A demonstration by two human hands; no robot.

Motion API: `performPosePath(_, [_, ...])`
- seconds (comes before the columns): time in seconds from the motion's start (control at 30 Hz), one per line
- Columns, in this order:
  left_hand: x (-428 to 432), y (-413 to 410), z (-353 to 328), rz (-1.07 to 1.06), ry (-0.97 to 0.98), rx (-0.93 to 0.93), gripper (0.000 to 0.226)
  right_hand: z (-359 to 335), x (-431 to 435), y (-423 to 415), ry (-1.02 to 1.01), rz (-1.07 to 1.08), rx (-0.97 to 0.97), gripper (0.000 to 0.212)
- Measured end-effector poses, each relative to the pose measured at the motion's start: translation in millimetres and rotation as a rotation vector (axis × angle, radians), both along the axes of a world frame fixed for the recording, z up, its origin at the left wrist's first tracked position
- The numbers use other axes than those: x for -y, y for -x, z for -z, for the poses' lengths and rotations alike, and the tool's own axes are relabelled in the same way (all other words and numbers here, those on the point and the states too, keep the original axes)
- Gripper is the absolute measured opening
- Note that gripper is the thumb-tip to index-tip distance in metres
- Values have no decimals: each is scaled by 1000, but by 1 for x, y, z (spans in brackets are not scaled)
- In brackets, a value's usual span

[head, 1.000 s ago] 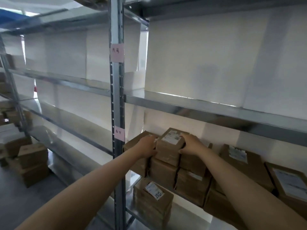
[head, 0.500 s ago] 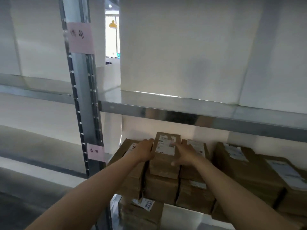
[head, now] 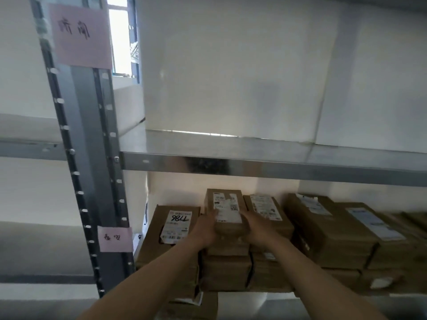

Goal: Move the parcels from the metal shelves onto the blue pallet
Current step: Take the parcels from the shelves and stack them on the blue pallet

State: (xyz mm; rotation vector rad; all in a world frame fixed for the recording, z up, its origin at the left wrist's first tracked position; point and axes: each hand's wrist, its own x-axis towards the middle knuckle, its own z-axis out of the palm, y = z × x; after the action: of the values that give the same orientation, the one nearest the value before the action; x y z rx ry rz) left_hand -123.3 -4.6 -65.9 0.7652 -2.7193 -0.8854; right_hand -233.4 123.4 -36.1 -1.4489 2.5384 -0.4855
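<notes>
A narrow brown cardboard parcel [head: 225, 204] with a white label lies on top of a stack on the lower metal shelf [head: 323, 296]. My left hand [head: 204, 229] grips its left near corner and my right hand [head: 253, 227] grips its right near corner. Its near end looks slightly raised off the parcel below [head: 225, 271]. To the left lies a parcel marked "T86" [head: 176, 224]. More labelled parcels [head: 323, 227] fill the shelf to the right. The blue pallet is out of sight.
The empty shelf above [head: 254, 163] hangs close over the parcels. A steel upright [head: 90, 158] with pink paper tags stands at the left. Another parcel [head: 191, 308] sits on the level below. White panels back the shelves.
The view has moved closer to the shelf. Both hands have slid to the near corners of the top parcel and closed on it; its near end has come up a little.
</notes>
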Motion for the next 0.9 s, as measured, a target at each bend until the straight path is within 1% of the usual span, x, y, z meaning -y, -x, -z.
performPosePath(0.07, [0, 0, 0, 4, 26, -34, 48, -2, 2, -4, 21, 34, 33, 62])
performPosePath(0.13, [0, -4, -4, 13, 28, -82, 41, -6, 4, -5, 26, 55, 66, 63])
performPosePath(0.2, [2, -10, -13, 10, 11, -125, 43, -13, 5, -7, 70, 45, 108, 64])
performPosePath(0.33, [5, -22, -32, 14, 78, -176, 65, -29, 7, -13, 186, 27, 162, 68])
performPosePath(0.37, [3, -25, -36, 8, 92, -197, 67, -32, 7, -15, 212, 26, 175, 69])
performPosePath(0.5, [-6, -29, -47, 5, 117, -276, 66, -45, 1, -16, 300, 36, 138, 68])
performPosePath(0.63, [-16, -22, -56, 35, 106, -283, 67, -55, -14, -11, 310, 90, 134, 73])
performPosePath(0.9, [-56, 13, -73, 148, 104, -276, 65, -72, -69, 7, 342, 197, 131, 72])
